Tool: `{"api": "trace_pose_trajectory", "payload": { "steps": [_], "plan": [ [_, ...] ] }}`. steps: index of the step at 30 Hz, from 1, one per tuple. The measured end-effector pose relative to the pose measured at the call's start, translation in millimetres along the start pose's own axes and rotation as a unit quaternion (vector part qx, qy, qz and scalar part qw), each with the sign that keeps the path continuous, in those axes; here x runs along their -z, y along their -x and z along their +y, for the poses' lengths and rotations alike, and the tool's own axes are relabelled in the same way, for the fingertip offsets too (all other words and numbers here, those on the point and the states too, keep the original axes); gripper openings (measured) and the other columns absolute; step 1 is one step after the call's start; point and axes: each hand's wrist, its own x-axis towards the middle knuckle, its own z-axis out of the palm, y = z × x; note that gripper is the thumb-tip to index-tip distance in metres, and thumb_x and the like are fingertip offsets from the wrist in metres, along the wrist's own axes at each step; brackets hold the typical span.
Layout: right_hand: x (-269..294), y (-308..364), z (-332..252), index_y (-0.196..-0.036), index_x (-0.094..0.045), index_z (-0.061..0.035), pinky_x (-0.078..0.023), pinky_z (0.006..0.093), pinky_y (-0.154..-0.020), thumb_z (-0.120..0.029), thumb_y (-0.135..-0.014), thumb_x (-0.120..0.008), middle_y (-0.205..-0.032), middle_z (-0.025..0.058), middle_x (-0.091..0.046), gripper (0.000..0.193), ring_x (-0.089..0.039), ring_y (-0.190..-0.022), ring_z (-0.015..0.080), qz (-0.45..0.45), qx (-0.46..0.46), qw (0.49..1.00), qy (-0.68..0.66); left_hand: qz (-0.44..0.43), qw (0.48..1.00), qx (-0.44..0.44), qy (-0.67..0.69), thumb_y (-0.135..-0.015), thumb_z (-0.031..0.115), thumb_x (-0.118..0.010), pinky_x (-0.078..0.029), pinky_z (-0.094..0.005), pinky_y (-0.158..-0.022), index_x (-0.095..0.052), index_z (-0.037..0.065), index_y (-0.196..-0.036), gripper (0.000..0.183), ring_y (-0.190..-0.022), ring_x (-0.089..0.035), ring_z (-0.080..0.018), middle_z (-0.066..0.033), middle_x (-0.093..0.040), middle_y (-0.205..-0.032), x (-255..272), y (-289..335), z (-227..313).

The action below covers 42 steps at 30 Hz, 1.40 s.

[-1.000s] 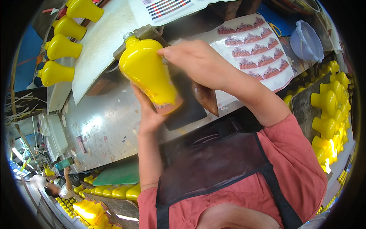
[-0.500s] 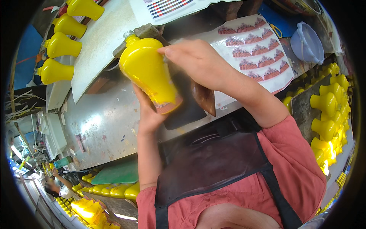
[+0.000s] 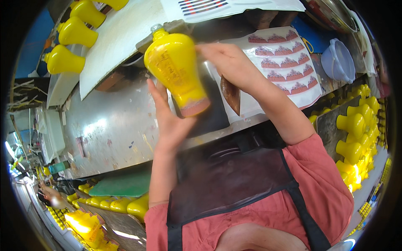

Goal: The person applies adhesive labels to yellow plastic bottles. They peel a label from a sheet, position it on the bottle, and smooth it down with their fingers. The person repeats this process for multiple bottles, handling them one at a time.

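A glossy yellow bottle [image 3: 173,69] with a clear glass neck lies tilted, neck away from me, its neck close to a dark wooden block [image 3: 180,27]. Faint reddish lettering runs down its upper face, and a pink patterned band circles its base. My left hand [image 3: 171,123] is beside and under the base, fingers stretched and spread off the bottle's side; its thumb is hidden. At the bottle's right side are the blurred fingertips of my right hand [image 3: 228,62]. Below that palm juts a brown, glossy, pointed scraper [image 3: 230,97], apparently gripped in it.
Patterned decal sheets [image 3: 271,62] lie on the metal table [image 3: 113,138], right of a dark pad [image 3: 213,119]. A pale blue bucket [image 3: 337,62] and yellow-handled scissors [image 3: 308,45] are beyond. Several yellow bottles [image 3: 65,60] line a white board's left side; more crowd both sides. Another person is far left.
The bottle has turned: lettering now faces up where plain yellow showed. My left fingers have come off its side and spread. My right hand and the scraper have shifted away from me.
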Motion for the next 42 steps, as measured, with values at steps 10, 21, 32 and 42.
{"api": "trace_pose_trajectory", "payload": {
  "steps": [10, 21, 32, 42],
  "plan": [
    [-13, 8, -1, -0.154, -0.038, -0.0018, -0.046, 0.0414, -0.106, -0.038, -0.090, -0.072, -0.138, 0.0285, -0.059, 0.081, -0.059, -0.127, 0.0377, 0.002, 0.051, 0.993, 0.104, -0.023, 0.960, 0.024, 0.280, -0.097, 0.034, -0.067, -0.036, -0.0426, -0.115, -0.013, 0.010, -0.164, 0.089, -0.135, -0.046, -0.0290, -0.0176, -0.037, -0.154, 15, -14, -5],
    [-17, 10, -6, -0.157, -0.030, -0.0010, -0.045, 0.0423, -0.108, -0.036, -0.082, -0.082, -0.143, 0.0317, -0.053, 0.097, -0.055, -0.133, 0.0431, -0.008, 0.033, 0.985, 0.167, 0.058, 0.953, 0.071, 0.288, -0.092, 0.017, -0.074, -0.053, -0.0362, -0.099, -0.027, 0.009, -0.153, 0.077, -0.121, -0.056, -0.0229, -0.0144, -0.046, -0.137, 4, -24, 4],
    [-19, 9, -6, -0.156, -0.032, 0.0005, -0.047, 0.0417, -0.105, -0.036, -0.082, -0.081, -0.138, 0.0317, -0.058, 0.096, -0.058, -0.129, 0.0419, 0.002, 0.039, 0.984, 0.175, 0.068, 0.954, 0.061, 0.287, -0.091, 0.017, -0.075, -0.054, -0.0367, -0.099, -0.025, 0.009, -0.154, 0.081, -0.124, -0.054, -0.0237, -0.0144, -0.044, -0.138, -2, -25, 0],
    [-20, 10, -6, -0.156, -0.032, 0.0004, -0.049, 0.0420, -0.103, -0.038, -0.082, -0.082, -0.135, 0.0317, -0.059, 0.097, -0.060, -0.126, 0.0428, 0.007, 0.054, 0.981, 0.189, 0.068, 0.957, 0.057, 0.276, -0.092, 0.017, -0.074, -0.053, -0.0362, -0.099, -0.024, 0.009, -0.154, 0.080, -0.124, -0.053, -0.0238, -0.0146, -0.043, -0.138, -2, -24, -2]
  ]
}}
